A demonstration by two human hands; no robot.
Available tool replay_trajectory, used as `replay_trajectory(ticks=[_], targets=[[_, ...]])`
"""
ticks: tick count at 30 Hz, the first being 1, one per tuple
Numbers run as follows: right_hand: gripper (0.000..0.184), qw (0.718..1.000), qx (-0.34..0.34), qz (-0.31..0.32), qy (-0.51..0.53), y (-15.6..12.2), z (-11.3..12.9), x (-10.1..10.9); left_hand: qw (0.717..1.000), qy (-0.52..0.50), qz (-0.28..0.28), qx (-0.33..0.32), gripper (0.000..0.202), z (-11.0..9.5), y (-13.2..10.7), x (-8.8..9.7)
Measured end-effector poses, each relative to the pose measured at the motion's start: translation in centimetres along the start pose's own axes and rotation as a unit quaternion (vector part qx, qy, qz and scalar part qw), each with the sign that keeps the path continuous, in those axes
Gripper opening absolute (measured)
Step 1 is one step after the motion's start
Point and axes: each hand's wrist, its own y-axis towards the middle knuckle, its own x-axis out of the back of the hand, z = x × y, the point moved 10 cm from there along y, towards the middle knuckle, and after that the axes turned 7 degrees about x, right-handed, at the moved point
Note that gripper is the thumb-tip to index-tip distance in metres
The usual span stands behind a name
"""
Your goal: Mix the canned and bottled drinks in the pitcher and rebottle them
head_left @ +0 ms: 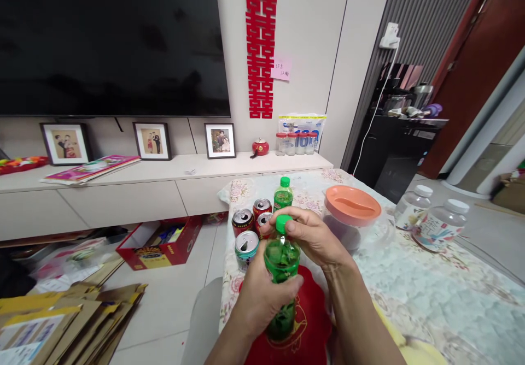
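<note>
My left hand is wrapped round the body of a green plastic bottle, holding it upright above a red cloth near the table's front edge. My right hand reaches over from the right, its fingers closed on the bottle's green cap. Just behind stand several opened drink cans and a second green bottle with its cap on.
A clear jug with an orange lid stands right of the hands, two white-capped jars further right on the patterned tablecloth. A TV cabinet with framed photos lines the wall; a red box and flattened cardboard lie on the floor.
</note>
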Motion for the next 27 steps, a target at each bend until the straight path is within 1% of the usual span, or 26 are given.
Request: replay_trajectory(ticks=[3, 5, 6, 7, 9, 12, 14, 16, 18, 19, 22, 24, 25, 26, 27], targets=[[0.032, 0.999, 0.01, -0.027, -0.029, 0.2, -0.1, 0.4, 0.993, 0.065, -0.103, -0.006, 0.045, 0.3, -0.1, 1.6], [0.028, 0.998, 0.019, -0.039, -0.037, 0.2, 0.0, 0.6, 0.989, 0.082, -0.125, -0.012, 0.047, 0.1, -0.1, 1.9], [0.029, 0.998, 0.02, -0.039, -0.034, 0.2, 0.1, 0.5, 0.99, 0.072, -0.117, -0.017, 0.047, 0.0, -0.1, 1.8], [0.031, 0.999, 0.019, -0.033, -0.027, 0.3, 0.1, 0.4, 0.994, 0.051, -0.094, -0.02, 0.047, -0.2, 0.0, 1.5], [0.039, 1.0, 0.012, -0.011, -0.005, 0.3, 0.1, 0.0, 1.0, -0.001, -0.018, -0.012, 0.048, -0.5, 0.0, 0.5], [0.051, 0.999, 0.002, 0.025, 0.028, 0.2, 0.2, -0.6, 0.992, -0.068, 0.102, 0.011, 0.048, -0.8, -0.5, -1.4], [0.051, 0.998, -0.002, 0.04, 0.043, 0.1, 0.2, -0.8, 0.987, -0.081, 0.14, 0.019, 0.046, -0.8, -0.8, -2.0], [0.048, 0.998, -0.005, 0.042, 0.053, 0.0, 0.1, -0.9, 0.986, -0.075, 0.145, 0.016, 0.042, -0.5, -0.9, -2.2], [0.044, 0.998, -0.005, 0.035, 0.056, -0.1, 0.1, -0.7, 0.99, -0.066, 0.121, 0.014, 0.04, -0.1, -0.6, -2.0], [0.042, 0.998, -0.005, 0.03, 0.053, 0.0, 0.0, -0.6, 0.993, -0.059, 0.097, 0.015, 0.04, 0.1, -0.5, -1.7], [0.037, 0.999, -0.005, 0.009, 0.032, 0.1, -0.3, -0.2, 1.0, -0.011, -0.008, 0.014, 0.043, 0.5, -0.1, 0.0], [0.034, 1.0, -0.003, -0.007, 0.015, 0.2, -0.5, 0.1, 0.996, 0.034, -0.078, 0.003, 0.045, 0.2, -0.2, 1.1], [0.033, 1.0, -0.001, -0.015, 0.006, 0.2, -0.6, 0.2, 0.993, 0.05, -0.103, -0.003, 0.046, 0.0, -0.2, 1.6], [0.033, 1.0, 0.001, -0.021, -0.001, 0.2, -0.6, 0.3, 0.991, 0.06, -0.116, -0.008, 0.047, -0.1, -0.2, 1.8], [0.033, 1.0, 0.003, -0.025, -0.007, 0.2, -0.6, 0.4, 0.991, 0.063, -0.118, -0.012, 0.047, -0.1, -0.2, 1.9]])
